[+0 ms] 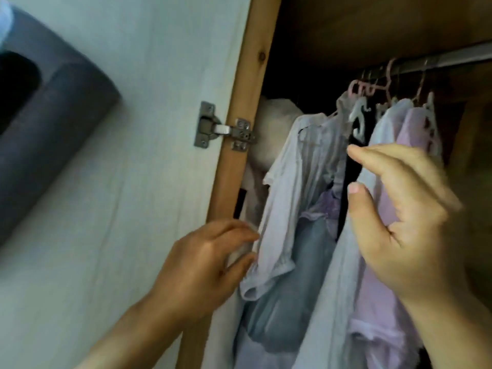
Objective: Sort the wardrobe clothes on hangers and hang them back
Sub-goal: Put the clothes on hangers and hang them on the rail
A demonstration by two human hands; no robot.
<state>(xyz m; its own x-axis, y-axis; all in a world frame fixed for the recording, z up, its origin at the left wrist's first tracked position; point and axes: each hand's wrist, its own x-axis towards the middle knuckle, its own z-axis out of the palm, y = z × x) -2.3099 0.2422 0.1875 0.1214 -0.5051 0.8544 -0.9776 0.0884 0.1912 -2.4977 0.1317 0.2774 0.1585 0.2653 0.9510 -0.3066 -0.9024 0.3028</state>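
Pale shirts (298,182) crowd the rail (439,59); left hand (202,265) pinches a white sleeve, right hand (399,219), fingers loosely spread, parts garments. Next: lift one hanger (358,118) off.

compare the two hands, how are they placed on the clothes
The left hand sits low by the wardrobe frame, fingers curled on the edge of the white shirt. The right hand is raised higher, fingers spread and mostly straight, thumb and forefinger parted near the black garment, against the lilac top. Whether it grips anything is unclear. Both are bare and reach among clothes hanging from the rail.
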